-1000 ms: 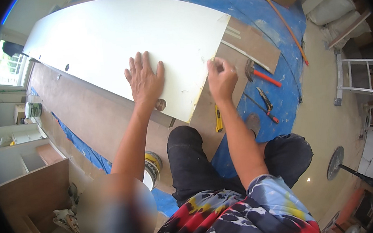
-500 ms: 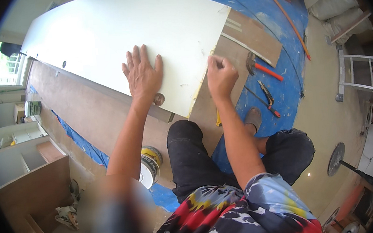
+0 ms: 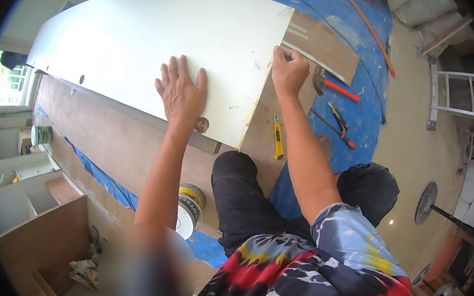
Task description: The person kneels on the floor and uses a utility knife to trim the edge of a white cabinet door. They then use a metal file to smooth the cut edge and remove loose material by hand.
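I see one big white panel (image 3: 228,47). It is flat, long and shiny, with a yellow, rough strip down its right end and small scuffs near there. A round brown knob (image 3: 202,125) sits by its near edge, and a dark hole (image 3: 81,79) is farther along that edge. The panel lies over a brown sheet (image 3: 117,130), its near right corner just beside one knee (image 3: 235,165).

I have the left hand (image 3: 182,96) flat on top of the panel, fingers spread apart. The right hand (image 3: 290,71) is at the right end, farther from the knee. Its fingers are curled together, tips right by the panel's edge; I cannot tell if they pinch anything.

Now I count, near to far. One yellow cutter (image 3: 277,139) lies near the brown sheet's right edge. Past that edge, on one blue sheet (image 3: 368,136), I see one red-handled screwdriver (image 3: 349,143), one dark cutter (image 3: 337,116) and one hammer (image 3: 342,91) with a red handle. One ladder (image 3: 463,94) is well off to the right.
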A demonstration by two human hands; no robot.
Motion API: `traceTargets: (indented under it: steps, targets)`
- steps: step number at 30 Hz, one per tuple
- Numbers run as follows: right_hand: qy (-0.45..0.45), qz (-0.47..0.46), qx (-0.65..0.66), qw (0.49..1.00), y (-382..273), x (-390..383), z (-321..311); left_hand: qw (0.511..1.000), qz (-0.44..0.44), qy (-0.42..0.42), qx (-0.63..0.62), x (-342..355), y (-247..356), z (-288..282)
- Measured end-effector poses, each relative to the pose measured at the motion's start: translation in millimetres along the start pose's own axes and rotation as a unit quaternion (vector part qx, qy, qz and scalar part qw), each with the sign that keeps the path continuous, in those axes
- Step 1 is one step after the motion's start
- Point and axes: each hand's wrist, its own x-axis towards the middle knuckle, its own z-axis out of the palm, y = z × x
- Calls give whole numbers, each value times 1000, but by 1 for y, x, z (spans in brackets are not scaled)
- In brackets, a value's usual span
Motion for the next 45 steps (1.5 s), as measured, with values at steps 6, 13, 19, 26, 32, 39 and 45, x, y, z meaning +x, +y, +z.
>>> traceTargets:
  steps: [6, 13, 19, 26, 32, 39, 45]
  targets:
    - [-34, 64, 21, 997, -3, -25, -10, 1000, -2, 8, -7, 1, 0, 1]
    - [4, 34, 46, 998, -5, 36, 4, 1000, 2, 8, 5, 1, 0, 2]
    - [-41, 98, 40, 994, 1, -21, -9, 1000, 4, 13, -5, 1, 0, 0]
    - [-53, 67, 25, 996, -4, -11, -11, 999, 14, 29, -14, 1, -4, 5]
    - [-129, 96, 9, 987, -26, -95, -43, 999, 20, 41, -18, 2, -5, 8]
    - [-205, 36, 145, 967, -21, -155, -79, 999, 21, 46, -10, 3, -8, 12]
    - [-247, -155, 32, 956, -9, -113, -74, 998, 25, 50, -21, 3, -8, 12]
